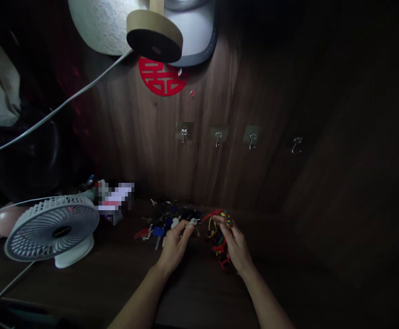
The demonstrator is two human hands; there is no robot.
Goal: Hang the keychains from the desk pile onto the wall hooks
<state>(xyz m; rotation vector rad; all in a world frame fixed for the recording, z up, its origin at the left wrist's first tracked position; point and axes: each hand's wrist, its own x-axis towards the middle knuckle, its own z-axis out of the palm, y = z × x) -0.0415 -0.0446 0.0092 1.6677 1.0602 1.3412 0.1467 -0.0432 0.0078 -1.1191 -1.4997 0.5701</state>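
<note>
My left hand [175,243] is closed in a pinch, with the round head of a silver key [193,221] at its fingertips. Beneath and beyond it spreads a pile of keys [158,231], some with blue, black or red heads. To the right, my right hand [236,244] is closed around a multicoloured braided cord [225,218] in yellow, green, blue and red. A red strand reaches from this cord toward the key. More red and yellow cords [221,253] hang or lie below the right hand, partly hidden by it.
A white fan [57,230] stands left on the dark wooden table [199,292], by a blurred box [117,201]. Several metal hooks [217,137] line the wooden wall. Above hang a lamp [154,36], caps [189,36] and a red paper cut-out [163,80]. A white cable [65,103] crosses the upper left.
</note>
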